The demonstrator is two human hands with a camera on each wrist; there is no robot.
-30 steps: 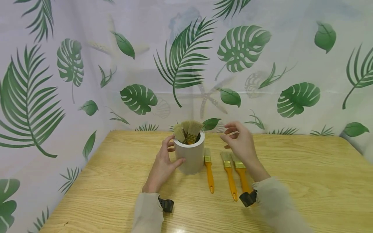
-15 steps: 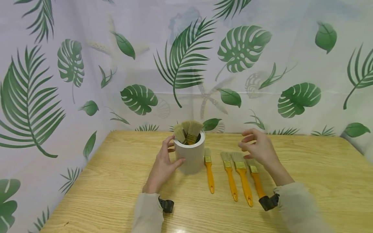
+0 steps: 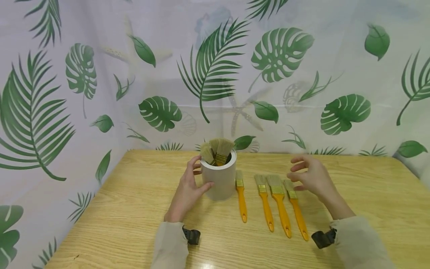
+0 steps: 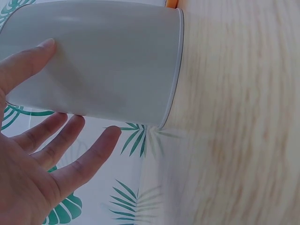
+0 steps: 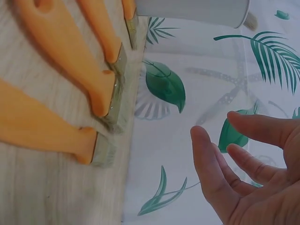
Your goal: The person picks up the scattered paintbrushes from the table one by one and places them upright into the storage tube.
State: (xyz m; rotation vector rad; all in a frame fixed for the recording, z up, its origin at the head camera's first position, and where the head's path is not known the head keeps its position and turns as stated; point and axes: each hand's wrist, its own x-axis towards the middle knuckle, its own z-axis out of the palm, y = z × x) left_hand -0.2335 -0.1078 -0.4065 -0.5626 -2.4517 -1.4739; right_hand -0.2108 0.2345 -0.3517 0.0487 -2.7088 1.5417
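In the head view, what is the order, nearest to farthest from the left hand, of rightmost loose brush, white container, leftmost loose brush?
1. White container: touched by left hand.
2. Leftmost loose brush: right of container.
3. Rightmost loose brush: row's right end.

Most of the handles lie out of sight in the white can [image 3: 219,185]; both sleeves [image 3: 172,244] are cut off.
Overlapping bristles make the brushes in the can [image 3: 223,147] hard to count. In the head view, fingertips of the left hand [image 3: 186,190] pass behind the can, and fingers of the right hand [image 3: 312,175] overlap the rightmost loose brush [image 3: 298,216] at its bristles. The left wrist view cuts off an orange piece [image 4: 172,3], too little to name; the right wrist view crops handles and blurs bristles.
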